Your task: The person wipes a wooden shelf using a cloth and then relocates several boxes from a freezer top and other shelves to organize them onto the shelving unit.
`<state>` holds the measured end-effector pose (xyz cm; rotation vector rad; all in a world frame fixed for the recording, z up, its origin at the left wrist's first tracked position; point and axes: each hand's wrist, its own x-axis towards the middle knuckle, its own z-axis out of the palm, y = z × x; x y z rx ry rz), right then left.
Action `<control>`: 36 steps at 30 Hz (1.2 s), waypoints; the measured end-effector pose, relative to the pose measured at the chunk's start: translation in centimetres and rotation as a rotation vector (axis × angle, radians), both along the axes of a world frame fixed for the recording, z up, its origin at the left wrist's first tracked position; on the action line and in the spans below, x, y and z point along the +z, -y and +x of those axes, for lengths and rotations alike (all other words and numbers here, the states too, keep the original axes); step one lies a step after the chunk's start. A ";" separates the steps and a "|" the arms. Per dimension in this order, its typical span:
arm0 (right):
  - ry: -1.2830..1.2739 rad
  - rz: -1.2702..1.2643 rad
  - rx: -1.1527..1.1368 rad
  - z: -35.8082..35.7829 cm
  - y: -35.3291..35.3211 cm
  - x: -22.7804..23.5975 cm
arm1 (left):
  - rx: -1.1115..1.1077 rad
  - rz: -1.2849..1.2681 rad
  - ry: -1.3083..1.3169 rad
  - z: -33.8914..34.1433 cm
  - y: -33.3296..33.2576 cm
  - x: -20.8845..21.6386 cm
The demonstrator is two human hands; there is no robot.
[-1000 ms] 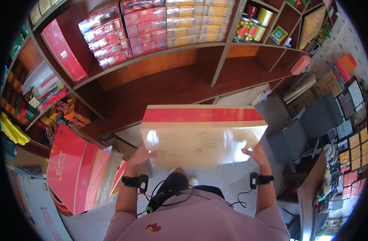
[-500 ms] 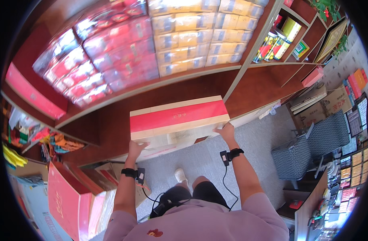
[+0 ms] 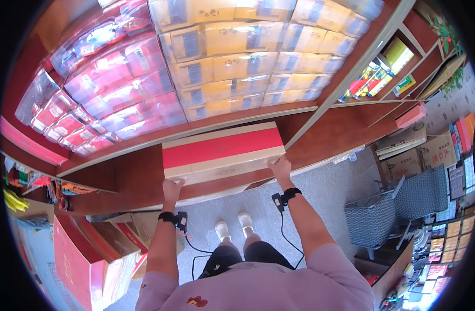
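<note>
My left grip (image 3: 172, 190) and right grip (image 3: 281, 168) are clasping the box (image 3: 224, 149), closed around its near corners; uneven pressure could be skewing it into the shelf edge (image 3: 289, 111) beyond.

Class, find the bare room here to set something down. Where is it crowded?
Lower shelf: bare left of the held long box and rightward toward the pink carton. Floor: bare between the right hand and grey chair. Crowded: above, wrapped packages; lower left, red boxes.

Underside of box (image 3: 223, 151) out of sight
</note>
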<state>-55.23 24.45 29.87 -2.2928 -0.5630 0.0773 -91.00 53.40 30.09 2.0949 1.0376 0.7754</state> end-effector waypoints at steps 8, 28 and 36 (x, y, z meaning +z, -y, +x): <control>-1.352 0.697 0.197 -0.7 2.8 7.5 | 0.221 -0.972 0.238 0.6 5.8 9.0; -1.197 0.826 0.075 11.8 1.7 5.9 | 0.437 -0.797 0.682 15.5 7.3 5.7; -1.035 0.788 0.110 16.9 -2.9 5.3 | 0.472 -0.662 0.569 20.6 1.6 5.8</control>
